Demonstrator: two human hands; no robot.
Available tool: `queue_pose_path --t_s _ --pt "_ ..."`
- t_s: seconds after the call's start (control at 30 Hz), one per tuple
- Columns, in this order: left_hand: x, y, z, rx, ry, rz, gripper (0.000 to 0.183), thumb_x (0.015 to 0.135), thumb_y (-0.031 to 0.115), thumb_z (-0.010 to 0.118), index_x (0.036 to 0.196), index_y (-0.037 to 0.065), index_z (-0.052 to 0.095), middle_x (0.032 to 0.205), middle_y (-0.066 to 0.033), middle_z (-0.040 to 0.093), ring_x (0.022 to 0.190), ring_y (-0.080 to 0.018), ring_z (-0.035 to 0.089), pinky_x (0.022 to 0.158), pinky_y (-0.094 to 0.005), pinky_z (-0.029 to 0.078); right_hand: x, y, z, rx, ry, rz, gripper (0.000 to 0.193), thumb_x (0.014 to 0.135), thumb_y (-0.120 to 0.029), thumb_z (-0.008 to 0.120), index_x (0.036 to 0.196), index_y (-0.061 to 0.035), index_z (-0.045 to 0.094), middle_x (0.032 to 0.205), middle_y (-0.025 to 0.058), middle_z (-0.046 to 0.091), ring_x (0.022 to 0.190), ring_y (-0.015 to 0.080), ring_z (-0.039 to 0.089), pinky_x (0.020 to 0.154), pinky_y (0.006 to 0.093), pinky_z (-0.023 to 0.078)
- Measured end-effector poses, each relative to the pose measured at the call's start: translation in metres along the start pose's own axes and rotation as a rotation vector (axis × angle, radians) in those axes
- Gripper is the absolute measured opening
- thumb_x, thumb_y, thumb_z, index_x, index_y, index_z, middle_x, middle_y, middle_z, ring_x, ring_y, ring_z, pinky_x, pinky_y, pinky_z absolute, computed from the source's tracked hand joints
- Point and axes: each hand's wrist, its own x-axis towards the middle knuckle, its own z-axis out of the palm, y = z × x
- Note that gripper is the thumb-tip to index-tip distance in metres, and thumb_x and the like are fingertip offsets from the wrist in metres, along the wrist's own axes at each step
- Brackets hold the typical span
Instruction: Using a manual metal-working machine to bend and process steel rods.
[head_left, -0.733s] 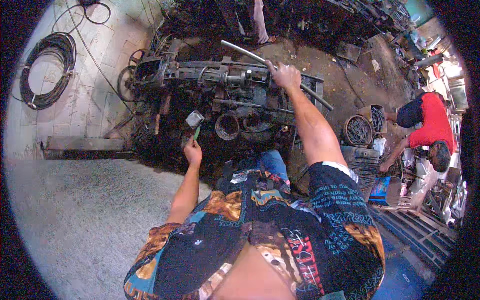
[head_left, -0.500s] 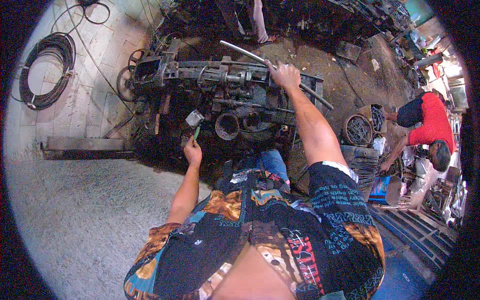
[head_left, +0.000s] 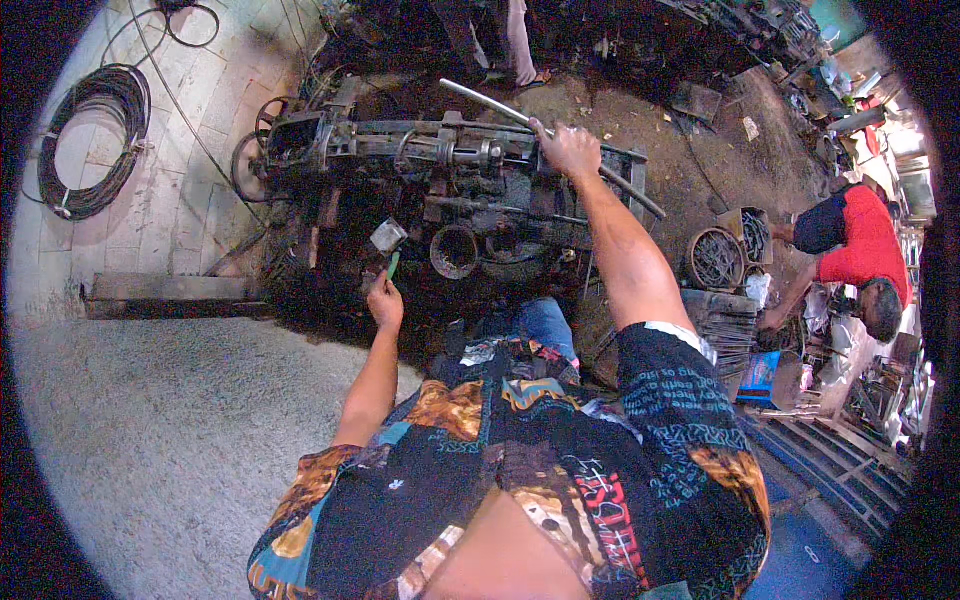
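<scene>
A long metal rod (head_left: pixel 487 103) slants over the far side of a dark, greasy machine (head_left: pixel 400 150), bright at its far left end. My right hand (head_left: pixel 572 152) is closed around the rod near its middle. At the machine's near side my left hand (head_left: pixel 384 303) grips a slim green handle (head_left: pixel 393 265) with closed fingers. Just beyond the handle is a pale, squarish block (head_left: pixel 388 236); I cannot tell whether the two are joined. A round, hollow metal part (head_left: pixel 455 252) lies to the right of the block.
A coil of black cable (head_left: pixel 145 130) lies on pale tiles at left. A wooden beam (head_left: pixel 175 288) borders grey concrete. At right, a person in a red shirt (head_left: pixel 868 240) bends near a round basket of metal pieces (head_left: pixel 716 232) and a blue box (head_left: pixel 761 380). Another person's legs (head_left: pixel 518 45) stand beyond the machine.
</scene>
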Motion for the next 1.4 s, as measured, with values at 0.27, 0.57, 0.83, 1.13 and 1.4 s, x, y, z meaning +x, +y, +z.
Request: queue_pose_path --t_s 0.27,0.57,0.83,1.13,1.4 --pt "0.0 -0.006 0.003 0.01 -0.08 -0.082 0.026 0.081 0.007 0.055 0.106 0.002 0.063 0.093 -0.0204 0.064 0.081 -0.0355 0.062 0.072 -0.0407 0.049 0.001 -0.001 0.003 -0.022 0.011 -0.036 0.069 0.087 -0.064 0.03 0.102 -0.0053 0.063 0.092 0.0223 0.065 0.092 0.0375 0.061 0.08 0.0462 0.048" --pt "0.001 -0.002 0.001 -0.038 -0.063 -0.073 0.027 0.081 0.006 0.056 0.106 -0.003 0.062 0.097 -0.0221 0.063 0.087 -0.0336 0.063 0.077 -0.0379 0.049 0.001 0.001 0.007 -0.01 0.084 -0.06 0.066 0.087 -0.062 0.03 0.104 -0.0068 0.063 0.092 0.021 0.065 0.091 0.0364 0.062 0.079 0.0459 0.049" --pt "-0.001 -0.001 0.002 -0.003 -0.026 -0.03 0.028 0.081 0.006 0.055 0.106 -0.003 0.062 0.097 -0.0223 0.063 0.086 -0.0355 0.062 0.078 -0.0389 0.049 0.0 -0.003 0.003 0.002 0.049 -0.015 0.067 0.087 -0.062 0.03 0.104 -0.0076 0.063 0.095 0.0218 0.064 0.093 0.0359 0.061 0.081 0.0462 0.048" --pt "-0.001 0.011 -0.001 0.043 -0.046 -0.083 0.028 0.082 0.009 0.054 0.108 0.0 0.062 0.098 -0.0207 0.063 0.088 -0.0348 0.062 0.079 -0.0389 0.048 -0.001 -0.001 0.006 -0.001 0.11 -0.032 0.068 0.087 -0.063 0.03 0.106 -0.007 0.063 0.093 0.0218 0.065 0.092 0.0357 0.062 0.082 0.045 0.048" --pt "-0.002 0.018 -0.004 0.013 -0.072 -0.104 0.028 0.083 0.009 0.054 0.108 -0.002 0.061 0.101 -0.0222 0.063 0.09 -0.0337 0.063 0.079 -0.0375 0.049 -0.001 -0.001 0.004 0.013 0.056 0.0 0.07 0.087 -0.063 0.028 0.104 -0.005 0.063 0.095 0.0227 0.064 0.094 0.036 0.061 0.084 0.0452 0.046"
